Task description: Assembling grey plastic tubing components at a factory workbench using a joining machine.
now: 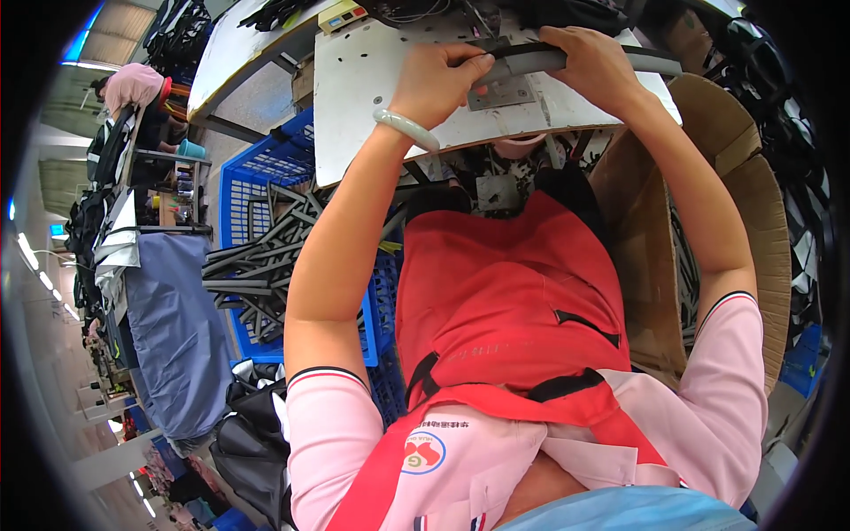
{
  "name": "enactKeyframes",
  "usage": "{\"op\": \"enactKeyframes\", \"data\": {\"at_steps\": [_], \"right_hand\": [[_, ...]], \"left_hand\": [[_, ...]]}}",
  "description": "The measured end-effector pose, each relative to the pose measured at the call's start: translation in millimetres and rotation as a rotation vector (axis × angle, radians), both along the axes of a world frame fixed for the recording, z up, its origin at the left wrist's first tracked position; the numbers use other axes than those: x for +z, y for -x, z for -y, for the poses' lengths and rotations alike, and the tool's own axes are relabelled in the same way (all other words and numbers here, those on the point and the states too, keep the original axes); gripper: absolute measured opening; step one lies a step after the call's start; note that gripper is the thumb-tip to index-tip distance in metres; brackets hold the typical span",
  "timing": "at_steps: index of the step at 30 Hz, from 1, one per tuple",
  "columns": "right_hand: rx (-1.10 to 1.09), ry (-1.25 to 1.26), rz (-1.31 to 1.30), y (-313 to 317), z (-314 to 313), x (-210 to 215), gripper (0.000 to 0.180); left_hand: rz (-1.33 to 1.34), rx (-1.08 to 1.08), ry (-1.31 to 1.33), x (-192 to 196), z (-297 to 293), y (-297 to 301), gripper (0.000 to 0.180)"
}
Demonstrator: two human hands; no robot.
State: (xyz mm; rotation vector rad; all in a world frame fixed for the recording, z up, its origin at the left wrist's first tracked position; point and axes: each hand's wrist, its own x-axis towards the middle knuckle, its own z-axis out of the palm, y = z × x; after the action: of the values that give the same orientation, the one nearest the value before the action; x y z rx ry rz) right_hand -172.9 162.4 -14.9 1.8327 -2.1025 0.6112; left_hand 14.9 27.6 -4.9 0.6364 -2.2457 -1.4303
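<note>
A grey padded strip (529, 62) with a black edge lies across the white worktable (354, 93), over a metal plate (500, 94) set in its top. My left hand (440, 81), with a pale bangle at the wrist, pinches the strip's left end between thumb and fingers. Farther right, my right hand (595, 69) is closed over the same strip, fingers curled across its far edge. Past that hand, the strip's free end reaches out toward the table's right corner. Dark machine parts beyond my hands are only partly visible.
Left of my knees, a blue plastic crate (243, 164) holds many similar grey strips (257, 265). An open cardboard box (642, 257) with more strips stands at my right. A small yellowish control box (342, 16) sits at the back. Another person (135, 88) works far left.
</note>
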Motion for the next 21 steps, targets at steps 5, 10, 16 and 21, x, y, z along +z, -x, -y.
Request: {"op": "enactKeyframes", "data": {"at_steps": [5,10,16,21], "right_hand": [[-0.027,-0.034,0.059,4.4,2.6,-2.4,0.048],[-0.059,-0.138,0.049,-0.2,6.9,11.6,0.047],[-0.088,-0.116,-0.009,16.0,29.5,4.9,0.045],[-0.185,-0.012,0.052,12.8,21.1,23.6,0.033]], "left_hand": [[-0.020,-0.008,0.023,-5.2,5.7,7.4,0.031],[-0.032,0.003,-0.008,-4.0,10.6,6.5,0.030],[-0.034,-0.024,0.070,-13.1,38.8,21.9,0.028],[-0.113,0.132,-0.052,-23.5,47.2,13.4,0.023]]}}
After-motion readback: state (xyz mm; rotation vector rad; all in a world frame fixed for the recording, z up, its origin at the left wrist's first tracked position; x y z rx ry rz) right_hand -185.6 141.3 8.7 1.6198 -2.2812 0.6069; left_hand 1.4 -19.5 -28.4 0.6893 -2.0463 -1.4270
